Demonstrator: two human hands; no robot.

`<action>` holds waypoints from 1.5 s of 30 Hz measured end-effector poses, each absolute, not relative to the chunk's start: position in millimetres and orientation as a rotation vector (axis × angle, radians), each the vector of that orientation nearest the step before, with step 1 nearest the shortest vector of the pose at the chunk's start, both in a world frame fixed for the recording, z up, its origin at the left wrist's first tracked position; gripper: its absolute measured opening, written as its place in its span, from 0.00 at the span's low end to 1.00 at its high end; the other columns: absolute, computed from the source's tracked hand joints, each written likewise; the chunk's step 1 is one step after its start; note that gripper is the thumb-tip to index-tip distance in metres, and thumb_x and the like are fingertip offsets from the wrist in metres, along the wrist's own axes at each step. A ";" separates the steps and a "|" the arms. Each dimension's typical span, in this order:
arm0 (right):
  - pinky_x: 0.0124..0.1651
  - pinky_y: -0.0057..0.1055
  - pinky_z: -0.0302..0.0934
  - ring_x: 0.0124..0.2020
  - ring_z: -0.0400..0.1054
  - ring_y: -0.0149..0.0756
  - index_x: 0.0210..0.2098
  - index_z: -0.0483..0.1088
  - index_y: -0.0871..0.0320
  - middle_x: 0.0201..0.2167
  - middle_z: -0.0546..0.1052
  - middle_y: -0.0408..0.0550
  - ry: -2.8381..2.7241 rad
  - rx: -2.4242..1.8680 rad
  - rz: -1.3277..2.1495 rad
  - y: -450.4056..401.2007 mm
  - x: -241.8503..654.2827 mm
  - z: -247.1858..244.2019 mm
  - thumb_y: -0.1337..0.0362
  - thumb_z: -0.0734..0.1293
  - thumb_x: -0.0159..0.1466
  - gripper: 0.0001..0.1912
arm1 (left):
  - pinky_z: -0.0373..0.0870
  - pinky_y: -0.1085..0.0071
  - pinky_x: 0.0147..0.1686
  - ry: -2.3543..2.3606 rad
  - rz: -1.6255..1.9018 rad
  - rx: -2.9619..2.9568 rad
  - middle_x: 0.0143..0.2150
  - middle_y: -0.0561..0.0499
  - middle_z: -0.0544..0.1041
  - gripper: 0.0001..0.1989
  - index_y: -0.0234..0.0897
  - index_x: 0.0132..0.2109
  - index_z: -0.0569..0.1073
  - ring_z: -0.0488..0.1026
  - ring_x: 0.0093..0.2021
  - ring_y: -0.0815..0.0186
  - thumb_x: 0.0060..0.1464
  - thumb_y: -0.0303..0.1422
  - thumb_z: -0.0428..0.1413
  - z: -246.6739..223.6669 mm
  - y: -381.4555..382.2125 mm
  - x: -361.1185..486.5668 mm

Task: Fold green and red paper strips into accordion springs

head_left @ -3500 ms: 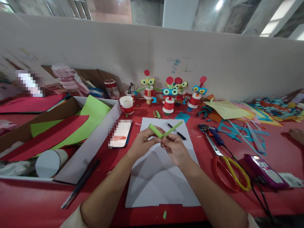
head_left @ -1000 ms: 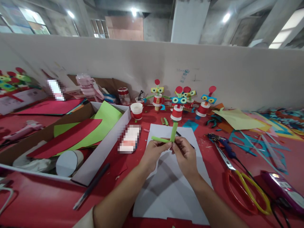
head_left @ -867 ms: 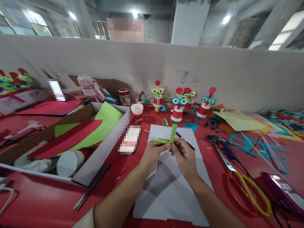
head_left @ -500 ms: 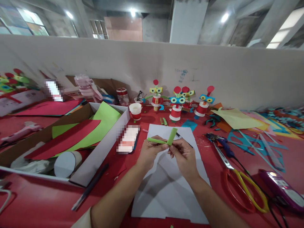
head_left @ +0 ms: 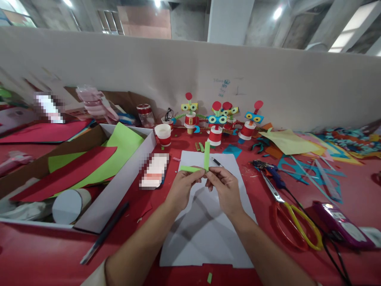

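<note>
Above a white sheet (head_left: 208, 234), two green paper strips (head_left: 206, 155) meet at a corner, one pointing up and the other pointing left. My left hand (head_left: 183, 188) pinches the strips near that corner, with the sideways strip running over its fingers. On the other side of the corner, my right hand (head_left: 224, 188) pinches the base of the upright strip. The fingertips of both hands nearly touch. A pen (head_left: 217, 162) lies on the sheet behind my right hand.
Paper robot figures (head_left: 215, 135) and a paper cup (head_left: 163, 135) stand at the back. Left are a phone (head_left: 154, 171) and a box of coloured paper (head_left: 119, 186). Right lie scissors (head_left: 279, 198), a glue gun (head_left: 272, 172), a purple device (head_left: 342, 226) and paper scraps (head_left: 294, 142).
The upright strip has turned from leaning right to nearly vertical. Both hands still pinch the strips. The whole view has shifted, with table items now further left and a little higher.
</note>
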State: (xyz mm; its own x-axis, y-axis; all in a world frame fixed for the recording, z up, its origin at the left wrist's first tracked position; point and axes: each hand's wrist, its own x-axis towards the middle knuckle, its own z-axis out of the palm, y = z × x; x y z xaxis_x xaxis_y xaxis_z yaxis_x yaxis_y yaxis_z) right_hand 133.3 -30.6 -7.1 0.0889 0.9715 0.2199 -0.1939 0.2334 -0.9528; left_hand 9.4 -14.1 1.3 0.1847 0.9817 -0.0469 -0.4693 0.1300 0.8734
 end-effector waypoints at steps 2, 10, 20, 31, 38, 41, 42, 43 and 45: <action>0.23 0.25 0.59 0.22 0.66 0.28 0.40 0.73 0.55 0.23 0.73 0.39 -1.124 -0.906 1.105 -30.7 132.2 -7.1 0.62 0.70 0.56 0.11 | 0.62 0.72 0.31 0.765 1.174 0.719 0.20 0.55 0.68 0.11 0.33 0.20 0.72 0.64 0.25 0.72 0.42 0.33 0.64 1.8 -12.0 8.7; 0.30 0.28 0.61 0.26 0.64 0.29 0.40 0.72 0.53 0.26 0.68 0.39 -1.329 -0.999 0.845 -33.9 133.4 -8.7 0.64 0.71 0.56 0.12 | 0.65 0.75 0.28 0.773 1.064 0.362 0.23 0.54 0.73 0.07 0.32 0.25 0.73 0.67 0.24 0.74 0.38 0.28 0.65 6.6 -12.2 7.9; 0.30 0.28 0.60 0.29 0.65 0.31 0.35 0.72 0.54 0.29 0.69 0.43 -1.453 -1.042 0.558 -35.8 136.6 -2.8 0.66 0.67 0.61 0.03 | 0.66 0.78 0.27 0.684 0.957 0.344 0.23 0.54 0.72 0.07 0.31 0.28 0.75 0.66 0.23 0.76 0.41 0.27 0.66 5.3 -16.9 11.7; 0.31 0.30 0.61 0.30 0.65 0.33 0.38 0.70 0.53 0.31 0.68 0.44 -1.498 -1.064 0.448 -37.2 137.8 -8.8 0.65 0.65 0.62 0.04 | 0.65 0.77 0.28 0.666 0.959 0.431 0.24 0.54 0.73 0.10 0.31 0.27 0.76 0.66 0.23 0.76 0.38 0.31 0.69 3.4 -18.2 13.2; 0.31 0.29 0.60 0.29 0.64 0.32 0.35 0.70 0.53 0.29 0.68 0.42 -1.410 -0.984 0.701 -34.6 139.3 -5.7 0.63 0.68 0.60 0.04 | 0.65 0.77 0.29 0.670 0.983 0.478 0.23 0.54 0.73 0.10 0.32 0.25 0.77 0.67 0.24 0.75 0.37 0.31 0.69 5.1 -15.2 8.3; 0.27 0.28 0.58 0.25 0.62 0.30 0.37 0.70 0.53 0.26 0.68 0.41 -1.337 -0.895 1.066 -29.3 143.1 -5.2 0.56 0.69 0.58 0.11 | 0.65 0.76 0.29 0.667 0.991 0.559 0.22 0.53 0.74 0.09 0.32 0.24 0.76 0.67 0.24 0.74 0.37 0.31 0.69 8.6 -13.4 3.6; 0.26 0.28 0.57 0.24 0.61 0.30 0.37 0.71 0.54 0.25 0.68 0.41 -1.320 -0.879 1.134 -27.5 144.4 -5.1 0.53 0.70 0.58 0.13 | 0.65 0.76 0.29 0.668 0.988 0.590 0.22 0.52 0.74 0.09 0.32 0.24 0.76 0.68 0.24 0.74 0.37 0.31 0.69 9.8 -13.0 2.2; 0.26 0.27 0.57 0.24 0.60 0.30 0.37 0.71 0.54 0.25 0.68 0.41 -1.313 -0.872 1.170 -26.1 145.6 -4.8 0.52 0.70 0.57 0.14 | 0.65 0.76 0.28 0.667 0.981 0.617 0.23 0.52 0.74 0.09 0.32 0.23 0.76 0.68 0.25 0.74 0.37 0.30 0.69 10.7 -12.8 1.0; 0.28 0.28 0.58 0.26 0.60 0.30 0.37 0.72 0.53 0.27 0.68 0.42 -1.340 -0.870 1.174 -24.4 147.6 -3.9 0.51 0.71 0.56 0.15 | 0.65 0.76 0.28 0.656 0.965 0.645 0.23 0.52 0.74 0.10 0.32 0.22 0.75 0.68 0.25 0.74 0.36 0.30 0.69 11.8 -12.6 -0.7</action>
